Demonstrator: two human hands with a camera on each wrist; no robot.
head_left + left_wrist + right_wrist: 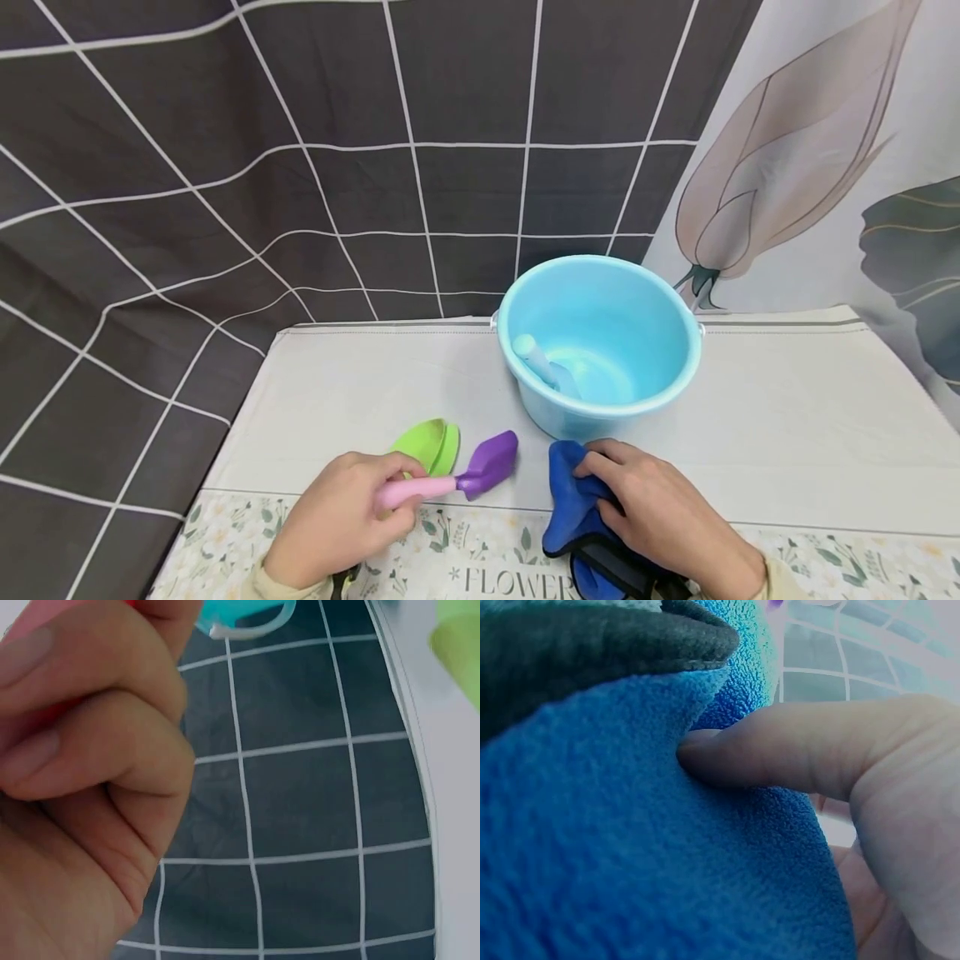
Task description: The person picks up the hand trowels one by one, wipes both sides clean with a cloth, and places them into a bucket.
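My left hand (341, 512) grips the pink handle of a small trowel (489, 467), its purple blade pointing right above the table. Curled fingers hide part of that handle in the left wrist view. Behind this hand lies a lime-green scoop-shaped piece (431, 446), partly covered by the hand. My right hand (663, 508) pinches a blue towel cloth (567, 500) with black edging, just in front of the bucket. In the right wrist view, the thumb presses into the cloth's fuzzy fabric (630, 825). A light blue bucket (551, 414) holds a light blue handled tool (534, 357).
The bucket stands at the back of the white table cover (360, 375), close to a dark gridded curtain (472, 192). A floral printed strip (450, 542) with lettering runs along the front. On the right hangs a pale curtain (810, 167) with a flower print.
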